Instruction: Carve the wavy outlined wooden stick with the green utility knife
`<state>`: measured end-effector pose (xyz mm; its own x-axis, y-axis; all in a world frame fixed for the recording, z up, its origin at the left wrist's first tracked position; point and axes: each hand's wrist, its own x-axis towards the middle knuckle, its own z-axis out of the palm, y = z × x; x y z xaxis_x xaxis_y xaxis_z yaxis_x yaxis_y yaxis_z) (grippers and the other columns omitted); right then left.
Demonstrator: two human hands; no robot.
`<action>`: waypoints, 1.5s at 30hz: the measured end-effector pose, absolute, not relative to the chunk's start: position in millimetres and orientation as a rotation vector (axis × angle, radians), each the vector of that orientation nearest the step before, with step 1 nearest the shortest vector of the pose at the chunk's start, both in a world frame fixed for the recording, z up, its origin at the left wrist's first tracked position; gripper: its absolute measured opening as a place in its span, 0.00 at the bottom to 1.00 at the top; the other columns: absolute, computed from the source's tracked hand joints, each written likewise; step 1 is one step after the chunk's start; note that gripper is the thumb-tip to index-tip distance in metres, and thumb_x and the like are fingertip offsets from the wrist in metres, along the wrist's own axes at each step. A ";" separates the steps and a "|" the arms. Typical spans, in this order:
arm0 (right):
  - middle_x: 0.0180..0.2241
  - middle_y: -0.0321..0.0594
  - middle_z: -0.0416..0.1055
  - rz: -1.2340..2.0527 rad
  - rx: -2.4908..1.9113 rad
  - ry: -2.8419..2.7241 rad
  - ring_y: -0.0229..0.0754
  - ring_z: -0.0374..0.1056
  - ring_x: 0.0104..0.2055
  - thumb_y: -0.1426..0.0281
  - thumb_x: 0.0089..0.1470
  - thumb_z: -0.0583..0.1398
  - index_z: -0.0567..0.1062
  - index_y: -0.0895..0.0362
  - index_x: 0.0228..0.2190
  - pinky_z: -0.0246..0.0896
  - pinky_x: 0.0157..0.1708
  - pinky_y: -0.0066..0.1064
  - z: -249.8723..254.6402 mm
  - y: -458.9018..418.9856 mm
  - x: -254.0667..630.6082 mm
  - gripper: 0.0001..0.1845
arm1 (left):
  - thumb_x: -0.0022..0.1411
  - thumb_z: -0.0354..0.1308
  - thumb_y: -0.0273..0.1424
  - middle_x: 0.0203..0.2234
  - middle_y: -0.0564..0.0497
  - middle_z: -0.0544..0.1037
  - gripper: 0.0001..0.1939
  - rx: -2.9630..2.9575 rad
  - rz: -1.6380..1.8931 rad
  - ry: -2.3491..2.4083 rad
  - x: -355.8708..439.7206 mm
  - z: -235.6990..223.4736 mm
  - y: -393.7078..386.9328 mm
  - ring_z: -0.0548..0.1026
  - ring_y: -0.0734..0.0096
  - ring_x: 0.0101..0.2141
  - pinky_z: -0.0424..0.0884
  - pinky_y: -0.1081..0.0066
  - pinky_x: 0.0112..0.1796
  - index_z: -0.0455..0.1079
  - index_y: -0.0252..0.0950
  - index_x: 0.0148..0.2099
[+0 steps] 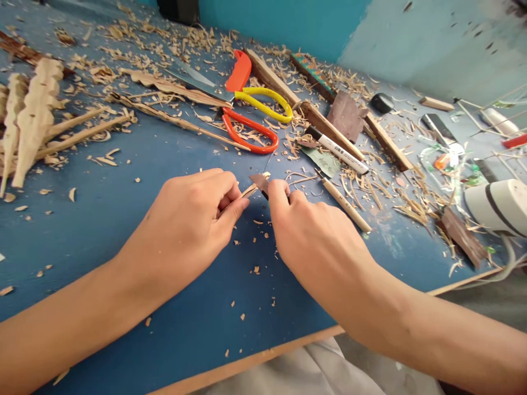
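Note:
My left hand (197, 211) pinches a thin wooden stick (249, 190), whose tip pokes out past the thumb and forefinger. The rest of the stick is hidden inside my fingers. In my right hand (315, 227) is a utility knife, closed in the fist so that mainly its blade (260, 182) shows. The blade lies against the stick's tip, where a pale cut face is visible. Small wood chips (257, 269) are scattered on the blue table (197, 329) under both hands. Just right of the right hand lies a wood-handled carving tool (346, 204).
Scissors with red and yellow handles (251, 145) lie beyond my hands. Nearby are a marker (337, 149), wooden strips (387, 141) and many shavings. Carved wavy wood pieces (36, 120) rest at the left. A white cylindrical object (496, 207) stands at the right, by the table edge.

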<state>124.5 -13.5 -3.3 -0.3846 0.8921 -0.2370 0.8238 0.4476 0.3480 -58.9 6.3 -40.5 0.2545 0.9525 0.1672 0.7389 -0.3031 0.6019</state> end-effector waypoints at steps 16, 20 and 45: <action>0.38 0.52 0.80 -0.266 1.700 2.401 0.57 0.82 0.39 0.81 0.68 0.52 0.69 0.63 0.56 0.67 0.33 0.36 -2.4 -8.3 123.7 0.17 | 0.70 0.60 0.37 0.28 0.52 0.81 0.11 2.103 0.640 1.595 -55.7 -38.1 7.0 0.74 0.64 0.26 0.66 0.64 0.34 0.72 0.41 0.34; 0.41 0.51 0.82 -0.529 1.735 2.493 0.53 0.81 0.40 0.76 0.72 0.53 0.73 0.60 0.51 0.67 0.36 0.36 -1.6 -2.4 136.2 0.12 | 0.70 0.59 0.37 0.30 0.49 0.81 0.11 2.120 0.611 1.622 -53.5 -34.8 5.8 0.75 0.62 0.29 0.66 0.64 0.34 0.71 0.41 0.34; 0.33 0.37 0.66 0.243 1.617 2.581 0.45 0.70 0.28 0.70 0.78 0.51 0.67 0.53 0.45 0.36 0.27 0.36 -19.1 -31.6 134.1 0.06 | 0.72 0.55 0.29 0.28 0.53 0.73 0.11 2.163 0.644 1.596 -53.6 -42.5 0.6 0.70 0.62 0.27 0.60 0.62 0.31 0.64 0.42 0.34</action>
